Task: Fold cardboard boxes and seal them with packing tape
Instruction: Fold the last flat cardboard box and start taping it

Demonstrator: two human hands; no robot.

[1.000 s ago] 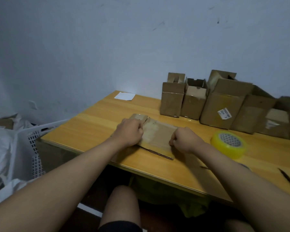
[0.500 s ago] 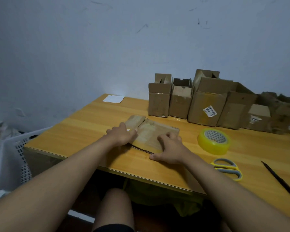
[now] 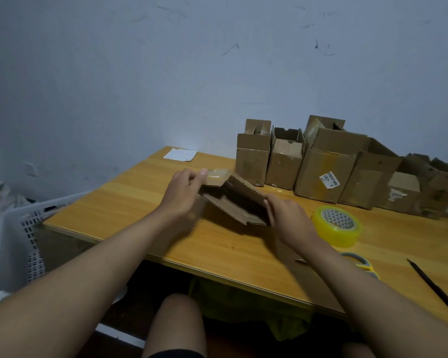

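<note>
The wooden table (image 3: 145, 202) spreads under both my hands, its near edge running from low at my left up across below my forearms to the right; bare top lies open to the left of my left hand and between my wrists and that near edge. Beyond my hands, a row of cardboard boxes (image 3: 329, 164) stands along the far edge against the wall, close behind my right hand. Off the table's left edge, down past my left forearm, sits a white plastic basket (image 3: 23, 223). Between my hands I hold a flattened cardboard box (image 3: 233, 200), lifted off the table and partly spread open, its corrugated edge facing me. My left hand (image 3: 184, 192) pinches its left flap, thumb on top; my right hand (image 3: 287, 215) grips its right edge, fingers curled round. Just right of my right hand lies the yellow tape roll (image 3: 338, 224), flat on the table. Beside my right forearm are scissors (image 3: 360, 263), partly hidden, and farther right a thin black tool (image 3: 435, 288).
</note>
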